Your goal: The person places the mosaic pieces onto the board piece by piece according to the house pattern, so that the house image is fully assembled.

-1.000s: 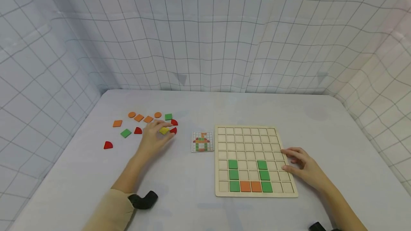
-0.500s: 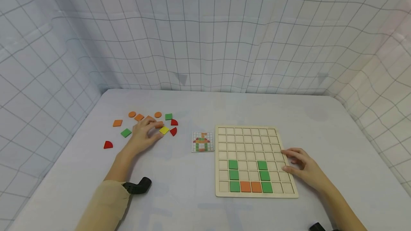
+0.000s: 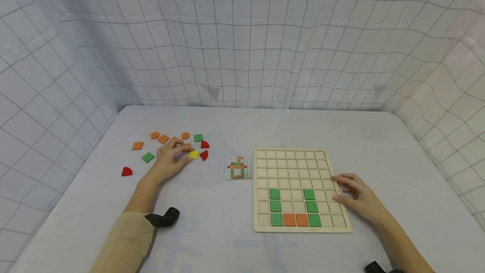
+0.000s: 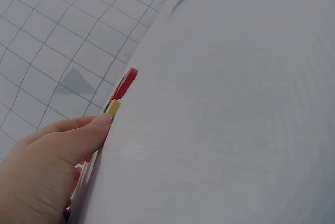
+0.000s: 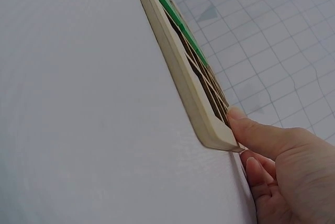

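Observation:
My left hand (image 3: 169, 160) is at the loose wooden pieces on the left, thumb and fingertips pinching the near side of a yellow square tile (image 3: 194, 155). The left wrist view shows the thumb against this tile (image 4: 113, 107), with a red piece (image 4: 125, 84) just beyond. Two red quarter-circle pieces (image 3: 204, 155) lie beside the tile. On the right, my right hand (image 3: 359, 197) holds the right edge of a wooden grid board (image 3: 291, 172). In the right wrist view its thumb lies over the rim (image 5: 207, 130), other fingers curled beside it. Green and orange squares fill several cells.
A small pattern card (image 3: 238, 167) lies left of the board. Around the left hand are orange discs (image 3: 154, 135), orange squares (image 3: 137, 145), green squares (image 3: 148, 157) and another red quarter circle (image 3: 126, 172). White grid-patterned cloth (image 3: 242, 54) surrounds the table.
My left hand drew back left to the yellow tile's near side, and the tile has turned slightly. My right hand and the board stayed in place.

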Motion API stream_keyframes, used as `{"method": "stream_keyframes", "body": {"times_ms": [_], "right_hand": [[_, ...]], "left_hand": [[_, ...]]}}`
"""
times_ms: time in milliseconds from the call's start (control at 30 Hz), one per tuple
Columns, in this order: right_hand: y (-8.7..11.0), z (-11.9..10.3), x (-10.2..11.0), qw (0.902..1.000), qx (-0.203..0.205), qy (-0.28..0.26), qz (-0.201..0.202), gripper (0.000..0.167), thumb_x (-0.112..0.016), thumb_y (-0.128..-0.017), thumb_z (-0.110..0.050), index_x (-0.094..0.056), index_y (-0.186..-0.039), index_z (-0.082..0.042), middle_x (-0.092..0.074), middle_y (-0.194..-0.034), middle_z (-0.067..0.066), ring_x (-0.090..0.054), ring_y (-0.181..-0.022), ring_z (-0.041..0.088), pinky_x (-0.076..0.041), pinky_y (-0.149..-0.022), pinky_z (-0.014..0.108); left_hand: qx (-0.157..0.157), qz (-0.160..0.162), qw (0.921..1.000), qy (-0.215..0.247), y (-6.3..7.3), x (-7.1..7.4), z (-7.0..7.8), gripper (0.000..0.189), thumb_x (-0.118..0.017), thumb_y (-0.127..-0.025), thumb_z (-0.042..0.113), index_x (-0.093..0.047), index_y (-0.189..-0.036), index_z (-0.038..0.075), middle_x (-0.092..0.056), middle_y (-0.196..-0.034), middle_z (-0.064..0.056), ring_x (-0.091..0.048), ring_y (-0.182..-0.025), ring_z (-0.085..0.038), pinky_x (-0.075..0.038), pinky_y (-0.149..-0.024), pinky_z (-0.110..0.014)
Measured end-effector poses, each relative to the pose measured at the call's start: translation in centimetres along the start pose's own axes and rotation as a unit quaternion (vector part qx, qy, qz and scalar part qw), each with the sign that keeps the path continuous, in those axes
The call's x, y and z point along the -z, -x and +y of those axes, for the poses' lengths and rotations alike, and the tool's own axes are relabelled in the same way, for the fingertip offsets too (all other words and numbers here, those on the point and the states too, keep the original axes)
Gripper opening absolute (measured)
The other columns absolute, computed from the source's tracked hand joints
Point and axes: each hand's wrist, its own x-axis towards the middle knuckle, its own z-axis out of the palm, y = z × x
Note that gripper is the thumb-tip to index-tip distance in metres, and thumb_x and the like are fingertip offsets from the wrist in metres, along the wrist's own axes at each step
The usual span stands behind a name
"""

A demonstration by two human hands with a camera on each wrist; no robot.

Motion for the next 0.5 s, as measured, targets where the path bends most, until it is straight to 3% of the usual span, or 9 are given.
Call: {"method": "stream_keyframes", "body": {"times_ms": [133,333,500], "right_hand": [[0.0,0.2,0.0,1.0000,-0.004,0.006,0.001,0.046,-0.071,-0.073,0.006,-0.056,-0.116,0.008,-0.048,-0.114,0.017,-0.049,-0.089,0.005,-0.037,-0.076,0.009],[0.2,2.3,-0.4,0.9999,0.004,0.007,0.010,0.048,-0.072,-0.071,0.007,-0.057,-0.117,0.006,-0.049,-0.115,0.015,-0.049,-0.090,0.004,-0.036,-0.077,0.008],[0.2,3.2,-0.4,1.0000,0.006,0.003,0.007,0.048,-0.073,-0.073,0.001,-0.057,-0.119,0.001,-0.049,-0.116,0.010,-0.048,-0.092,0.002,-0.036,-0.078,0.007]], "left_hand": [[0.003,0.006,1.0000,0.003,0.0,0.0,0.0,0.028,-0.074,-0.074,0.009,-0.066,-0.100,0.005,-0.048,-0.102,-0.012,-0.041,-0.097,-0.033,-0.022,-0.077,-0.052],[0.010,0.011,0.9999,0.009,-0.1,0.0,0.4,0.027,-0.073,-0.075,0.010,-0.066,-0.100,0.004,-0.049,-0.101,-0.013,-0.041,-0.100,-0.035,-0.022,-0.080,-0.054],[0.019,0.021,0.9991,0.031,-0.6,-0.1,1.6,0.027,-0.073,-0.075,0.009,-0.065,-0.100,0.004,-0.051,-0.103,-0.015,-0.042,-0.102,-0.035,-0.021,-0.086,-0.056]]}}
